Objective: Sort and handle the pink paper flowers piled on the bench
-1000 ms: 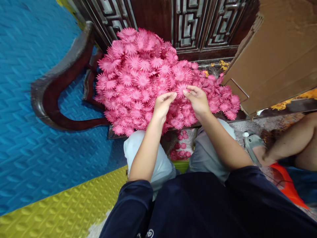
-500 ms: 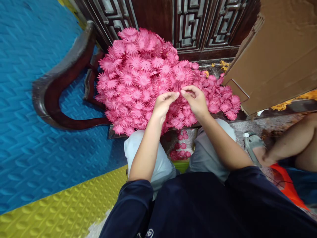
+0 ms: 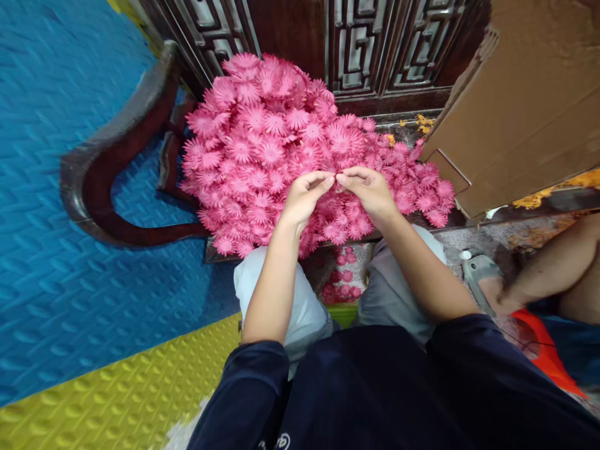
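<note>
Pink artificial flowers (image 3: pixel 269 153) with thin pointed petals lie heaped in a large pile before me. Over the front middle of this pile, my left hand (image 3: pixel 304 197) is closed in a pinch, thumb against fingers. Facing it, my right hand (image 3: pixel 368 190) pinches the same way, and the fingertips of both hands nearly meet. Whatever small thing lies between them is too small to tell against the pink behind. Both forearms reach forward above my knees.
The heap rests on a dark wooden seat with a curved armrest (image 3: pixel 94 187) at left and a lattice back (image 3: pixel 359 47). A cardboard box (image 3: pixel 525 106) stands at right, with orange bits (image 3: pixel 534 201) near it. Another person's leg (image 3: pixel 557 269) is at lower right. Several flowers (image 3: pixel 344 275) lie below, between my knees.
My left hand has shifted slightly left and down, with its fingers now more curled. The right hand has moved slightly, its fingertips lower and closer to the left ones. The pile looks the same.
</note>
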A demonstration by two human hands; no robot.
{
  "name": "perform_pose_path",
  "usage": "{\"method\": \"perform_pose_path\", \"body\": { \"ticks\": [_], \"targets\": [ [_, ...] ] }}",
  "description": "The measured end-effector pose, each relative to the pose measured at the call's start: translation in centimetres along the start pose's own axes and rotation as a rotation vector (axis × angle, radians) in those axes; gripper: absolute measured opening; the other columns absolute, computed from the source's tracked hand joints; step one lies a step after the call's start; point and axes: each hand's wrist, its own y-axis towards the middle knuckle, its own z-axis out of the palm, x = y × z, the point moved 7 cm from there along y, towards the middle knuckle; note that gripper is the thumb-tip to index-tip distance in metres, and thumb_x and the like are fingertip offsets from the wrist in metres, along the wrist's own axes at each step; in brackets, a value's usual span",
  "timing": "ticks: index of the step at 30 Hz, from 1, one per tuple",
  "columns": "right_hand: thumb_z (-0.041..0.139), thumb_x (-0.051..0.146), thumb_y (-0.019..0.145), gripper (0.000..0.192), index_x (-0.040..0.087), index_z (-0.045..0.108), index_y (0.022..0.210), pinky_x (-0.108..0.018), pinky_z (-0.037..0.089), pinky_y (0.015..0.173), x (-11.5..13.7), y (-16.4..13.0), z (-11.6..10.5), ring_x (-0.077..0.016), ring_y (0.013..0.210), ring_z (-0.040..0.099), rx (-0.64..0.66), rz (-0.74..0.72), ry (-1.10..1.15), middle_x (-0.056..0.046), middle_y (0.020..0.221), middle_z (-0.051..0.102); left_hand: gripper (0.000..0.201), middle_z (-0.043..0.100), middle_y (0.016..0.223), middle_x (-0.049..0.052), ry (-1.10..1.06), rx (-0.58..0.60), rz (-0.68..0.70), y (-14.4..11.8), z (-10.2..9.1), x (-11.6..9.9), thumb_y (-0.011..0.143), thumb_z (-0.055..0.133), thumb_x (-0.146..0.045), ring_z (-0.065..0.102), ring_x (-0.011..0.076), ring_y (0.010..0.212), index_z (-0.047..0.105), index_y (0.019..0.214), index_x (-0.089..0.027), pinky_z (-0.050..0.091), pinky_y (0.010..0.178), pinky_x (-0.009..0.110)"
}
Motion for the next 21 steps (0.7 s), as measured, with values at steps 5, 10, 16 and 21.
{"method": "perform_pose_path", "body": {
  "ticks": [5, 10, 16, 21],
  "targets": [
    [0.074, 0.038, 0.063, 0.023, 0.02, 0.064, 0.071, -0.027, 0.051, 0.071, -0.4, 0.2, -0.5, -0.0103, 0.07, 0.06, -0.04, 0.016, -0.036, 0.002, 0.073, 0.066, 0.024, 0.067, 0.075, 0.0, 0.088, -0.018, 0.044, 0.0, 0.2, 0.0, 0.066, 0.076, -0.039, 0.059, 0.0114, 0.074, 0.068, 0.072, -0.017, 0.046, 0.078, 0.025],
    [0.065, 0.033, 0.071, 0.013, 0.021, 0.06, 0.074, -0.022, 0.046, 0.06, -1.3, 0.5, -2.4, -0.0074, 0.061, 0.057, -0.207, 0.105, 0.021, 0.004, 0.072, 0.062, 0.02, 0.062, 0.071, -0.001, 0.074, -0.056, 0.053, 0.4, -0.3, 0.6, 0.071, 0.072, -0.036, 0.056, 0.0103, 0.069, 0.063, 0.072, -0.018, 0.045, 0.074, 0.023],
    [0.065, 0.034, 0.072, 0.018, 0.021, 0.058, 0.082, -0.022, 0.044, 0.057, -2.5, 0.7, -3.9, -0.0077, 0.062, 0.059, -0.27, 0.221, 0.128, 0.003, 0.077, 0.061, 0.02, 0.058, 0.08, 0.001, 0.351, -0.635, 0.267, -0.4, -5.9, -1.3, 0.081, 0.06, -0.039, 0.056, 0.014, 0.08, 0.055, 0.079, -0.02, 0.044, 0.079, 0.026],
    [0.07, 0.033, 0.067, 0.021, 0.022, 0.061, 0.082, -0.021, 0.043, 0.058, -2.9, 0.3, -2.8, -0.007, 0.062, 0.059, -0.217, 0.278, 0.138, 0.003, 0.075, 0.063, 0.027, 0.057, 0.093, 0.005, 0.691, -0.781, 0.321, -2.0, -5.5, -3.3, 0.077, 0.066, -0.037, 0.052, 0.0224, 0.103, 0.056, 0.097, -0.022, 0.039, 0.093, 0.037]
  ]
}}
